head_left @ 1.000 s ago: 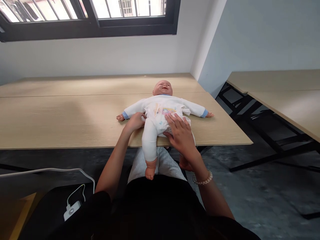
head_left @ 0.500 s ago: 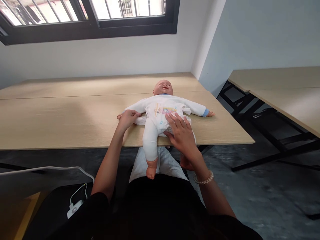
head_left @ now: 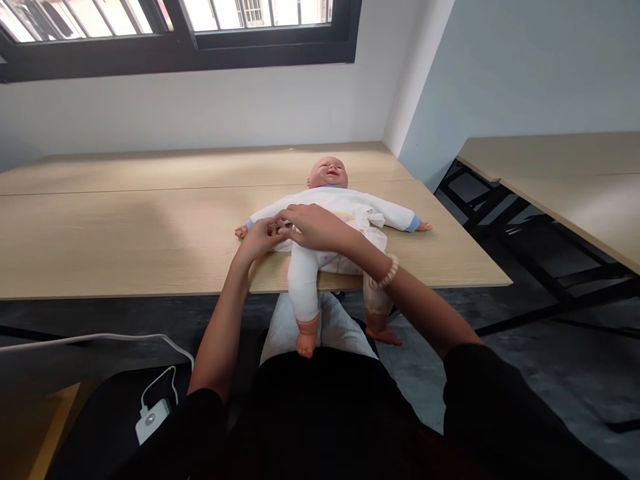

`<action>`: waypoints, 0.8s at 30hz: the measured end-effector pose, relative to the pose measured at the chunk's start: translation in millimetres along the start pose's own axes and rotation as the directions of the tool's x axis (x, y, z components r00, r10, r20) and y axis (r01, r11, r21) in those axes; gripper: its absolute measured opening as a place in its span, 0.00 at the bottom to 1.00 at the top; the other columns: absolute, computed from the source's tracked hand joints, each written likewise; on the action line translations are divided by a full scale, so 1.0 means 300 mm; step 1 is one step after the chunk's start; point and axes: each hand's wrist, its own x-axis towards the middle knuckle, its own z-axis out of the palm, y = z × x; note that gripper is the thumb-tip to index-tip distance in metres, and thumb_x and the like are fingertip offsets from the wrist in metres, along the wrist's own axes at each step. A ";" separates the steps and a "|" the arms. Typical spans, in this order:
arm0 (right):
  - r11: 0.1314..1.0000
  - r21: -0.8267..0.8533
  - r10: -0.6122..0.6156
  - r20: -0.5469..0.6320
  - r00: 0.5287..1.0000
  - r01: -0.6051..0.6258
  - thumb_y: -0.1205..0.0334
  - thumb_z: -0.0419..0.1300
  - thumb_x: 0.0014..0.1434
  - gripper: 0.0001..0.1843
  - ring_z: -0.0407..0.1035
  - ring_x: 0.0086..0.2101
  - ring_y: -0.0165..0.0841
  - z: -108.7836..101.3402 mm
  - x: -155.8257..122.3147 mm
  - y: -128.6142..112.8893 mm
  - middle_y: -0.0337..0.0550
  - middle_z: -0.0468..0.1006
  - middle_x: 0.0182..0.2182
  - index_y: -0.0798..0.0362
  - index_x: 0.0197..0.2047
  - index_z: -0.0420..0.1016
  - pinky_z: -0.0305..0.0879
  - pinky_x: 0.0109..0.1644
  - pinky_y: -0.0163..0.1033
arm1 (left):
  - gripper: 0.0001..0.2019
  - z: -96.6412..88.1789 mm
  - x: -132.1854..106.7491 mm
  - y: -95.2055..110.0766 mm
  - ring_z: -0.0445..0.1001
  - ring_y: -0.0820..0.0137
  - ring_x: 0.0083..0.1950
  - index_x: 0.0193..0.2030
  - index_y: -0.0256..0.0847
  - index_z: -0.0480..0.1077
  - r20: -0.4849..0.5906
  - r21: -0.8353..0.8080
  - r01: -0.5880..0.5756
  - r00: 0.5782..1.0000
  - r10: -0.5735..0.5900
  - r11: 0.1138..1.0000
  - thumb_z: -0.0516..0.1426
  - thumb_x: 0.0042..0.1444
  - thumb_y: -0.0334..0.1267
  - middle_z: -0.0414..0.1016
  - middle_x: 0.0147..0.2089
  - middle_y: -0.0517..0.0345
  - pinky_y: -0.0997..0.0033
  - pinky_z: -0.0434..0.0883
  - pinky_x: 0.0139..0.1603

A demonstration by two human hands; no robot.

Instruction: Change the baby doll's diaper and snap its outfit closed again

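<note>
A baby doll lies on its back at the table's front edge, head toward the wall, arms spread and legs hanging over the edge. It wears a white top with blue cuffs, white leggings and a white diaper with a coloured print, partly covered by my forearm. At the diaper's left side my left hand is closed, its fingertips pinching the edge. My right hand reaches across the doll's belly to that same side, fingers bent and meeting my left fingertips there. Exactly what lies between the fingertips is partly hidden.
The wooden table runs along the wall beneath a barred window. A second table stands to the right. At lower left are a black chair, a white device with a cable and a longer white cable.
My right hand has moved left from the doll's right-side hip across its belly to my left hand. My left hand stays at the diaper's left side. The doll's other foot now shows.
</note>
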 end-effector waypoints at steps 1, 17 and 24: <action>1.000 -0.008 0.018 0.094 0.995 -0.017 0.66 0.51 0.73 0.16 0.73 0.49 0.39 0.002 0.048 0.016 0.53 0.79 0.52 0.59 0.56 0.76 0.67 0.52 0.43 | 0.10 -0.004 0.000 -0.004 0.56 0.76 0.23 0.31 0.40 0.70 -0.044 -0.029 0.016 0.999 -0.018 0.999 0.63 0.48 0.43 0.63 0.20 0.66 0.75 0.50 0.26; 0.971 0.237 0.007 0.066 0.998 -0.023 0.69 0.59 0.67 0.09 0.64 0.35 0.25 0.104 0.184 0.126 0.41 0.78 0.37 0.62 0.46 0.78 0.57 0.41 0.31 | 0.09 0.002 0.008 -0.038 0.74 0.72 0.33 0.34 0.38 0.73 -0.108 -0.390 0.032 0.991 -0.080 0.920 0.65 0.48 0.39 0.77 0.29 0.59 0.74 0.70 0.37; 0.774 0.634 0.095 -0.117 0.989 0.001 0.69 0.59 0.58 0.06 0.67 0.35 0.28 0.101 0.177 0.151 0.43 0.79 0.37 0.60 0.39 0.75 0.62 0.43 0.33 | 0.21 0.018 -0.003 0.013 0.80 0.66 0.46 0.44 0.36 0.76 0.096 -0.567 0.078 0.995 -0.028 0.820 0.72 0.46 0.42 0.82 0.42 0.52 0.65 0.77 0.52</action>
